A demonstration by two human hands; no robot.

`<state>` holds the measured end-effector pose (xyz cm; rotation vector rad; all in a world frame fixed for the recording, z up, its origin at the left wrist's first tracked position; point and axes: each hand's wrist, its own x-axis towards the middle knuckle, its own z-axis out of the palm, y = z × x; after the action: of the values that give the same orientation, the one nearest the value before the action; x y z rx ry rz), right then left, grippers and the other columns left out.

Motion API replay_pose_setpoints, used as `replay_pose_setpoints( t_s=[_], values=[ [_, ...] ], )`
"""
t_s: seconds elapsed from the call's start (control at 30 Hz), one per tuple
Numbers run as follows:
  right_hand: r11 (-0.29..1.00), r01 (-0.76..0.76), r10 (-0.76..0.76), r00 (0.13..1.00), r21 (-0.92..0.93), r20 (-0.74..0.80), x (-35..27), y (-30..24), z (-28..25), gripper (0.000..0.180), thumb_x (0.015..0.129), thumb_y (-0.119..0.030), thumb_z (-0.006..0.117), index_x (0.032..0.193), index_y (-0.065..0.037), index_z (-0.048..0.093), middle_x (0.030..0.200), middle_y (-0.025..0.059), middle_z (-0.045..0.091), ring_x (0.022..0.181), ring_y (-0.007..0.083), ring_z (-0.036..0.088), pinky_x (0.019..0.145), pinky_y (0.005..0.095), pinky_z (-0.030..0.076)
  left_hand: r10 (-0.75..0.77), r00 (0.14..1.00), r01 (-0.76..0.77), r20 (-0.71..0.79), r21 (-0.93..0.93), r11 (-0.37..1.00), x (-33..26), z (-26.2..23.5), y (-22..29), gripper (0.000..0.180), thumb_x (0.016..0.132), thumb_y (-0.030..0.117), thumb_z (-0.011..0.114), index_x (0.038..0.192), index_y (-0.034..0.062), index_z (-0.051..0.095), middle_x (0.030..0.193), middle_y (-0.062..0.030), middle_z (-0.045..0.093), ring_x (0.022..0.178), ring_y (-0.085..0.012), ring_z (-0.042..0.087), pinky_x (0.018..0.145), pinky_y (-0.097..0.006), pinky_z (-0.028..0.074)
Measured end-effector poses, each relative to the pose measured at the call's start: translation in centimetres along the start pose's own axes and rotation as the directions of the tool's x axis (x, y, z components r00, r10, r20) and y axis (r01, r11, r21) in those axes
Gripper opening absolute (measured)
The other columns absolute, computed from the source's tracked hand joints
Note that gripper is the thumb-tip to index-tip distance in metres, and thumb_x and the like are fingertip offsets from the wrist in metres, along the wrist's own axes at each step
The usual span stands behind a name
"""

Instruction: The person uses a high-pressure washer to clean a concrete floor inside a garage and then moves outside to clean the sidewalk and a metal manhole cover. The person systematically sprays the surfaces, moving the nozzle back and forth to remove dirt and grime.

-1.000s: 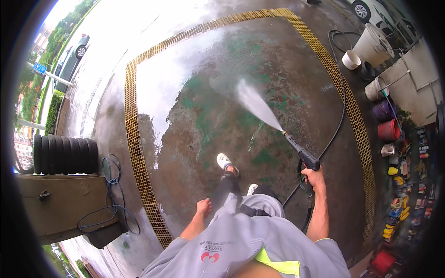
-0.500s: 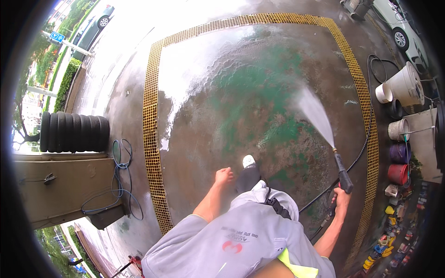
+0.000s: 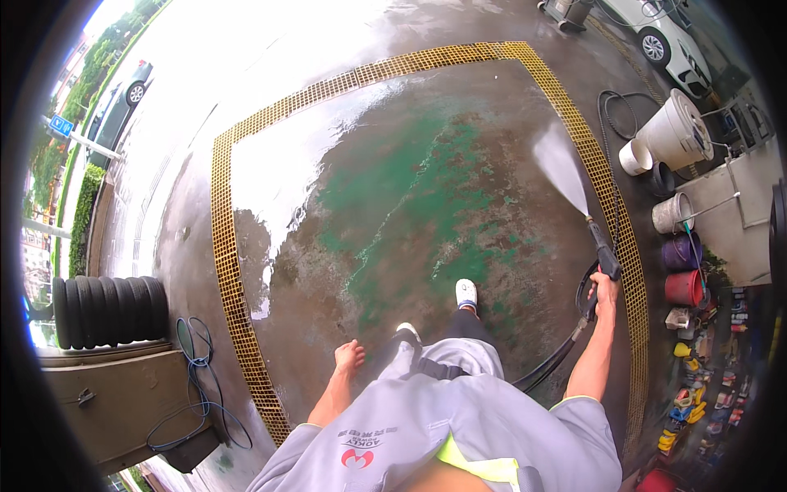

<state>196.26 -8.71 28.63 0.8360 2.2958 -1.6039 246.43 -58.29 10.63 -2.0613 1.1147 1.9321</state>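
Note:
My right hand (image 3: pixel 605 291) is wrapped round the grip of a black pressure washer gun (image 3: pixel 604 250). A white fan of water spray (image 3: pixel 563 168) leaves its nozzle, pointing forward and a little left onto the wet floor (image 3: pixel 393 197), where green paint shows through brown grime. From the gun's lower end a dark hose (image 3: pixel 551 367) runs back past my side. My left hand (image 3: pixel 350 356) hangs near my left hip, fingers curled in with nothing seen in them. Both my white shoes (image 3: pixel 466 293) show below me.
A yellow floor grating (image 3: pixel 223 205) frames the wet area on the left, far and right sides. Black tyres (image 3: pixel 111 312) and a coiled blue hose (image 3: pixel 197 361) lie left. Right of the grating stand a large white bucket (image 3: pixel 680 131), a red bucket (image 3: pixel 683 287) and several bottles (image 3: pixel 684 402).
I have stepped forward, and my other shoe has come into view. The spray now lands nearer the right-hand grating. My left hand has swung back toward my body.

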Motion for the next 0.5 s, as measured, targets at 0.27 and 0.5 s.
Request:
replay_pose_setpoints(
  t_s=[0.27, 0.5],
  values=[
    [0.997, 0.081, -0.078, 0.979, -0.01, 0.189, 11.4, -6.4, 3.9, 0.012, 0.074, -0.013, 0.066, 0.068, -0.009, 0.056, 0.057, 0.0029, 0.051, 0.044, 0.0178, 0.05, 0.043, 0.0344, 0.043, -0.039, 0.999, 0.04, -0.035, 0.026, 0.999, -2.9, 7.7, 0.9, 0.034, 0.101, 0.03, 0.066, 0.124, 0.0057, 0.064, 0.097, -0.0078, 0.071, 0.071, -0.017, 0.066, 0.054, -0.031, 0.051],
    [0.985, 0.04, 0.021, 0.938, -0.167, 0.347, 12.5, -5.1, 10.4, 0.006, 0.072, -0.009, 0.065, 0.071, -0.004, 0.06, 0.057, 0.0047, 0.054, 0.044, 0.0171, 0.055, 0.043, 0.0351, 0.045, 0.088, 0.996, -0.088, -0.011, 0.025, 0.996, -5.7, 15.6, 6.3, 0.036, 0.102, 0.029, 0.065, 0.126, 0.0027, 0.064, 0.095, -0.0041, 0.069, 0.075, -0.011, 0.063, 0.061, -0.026, 0.051]
  ],
)
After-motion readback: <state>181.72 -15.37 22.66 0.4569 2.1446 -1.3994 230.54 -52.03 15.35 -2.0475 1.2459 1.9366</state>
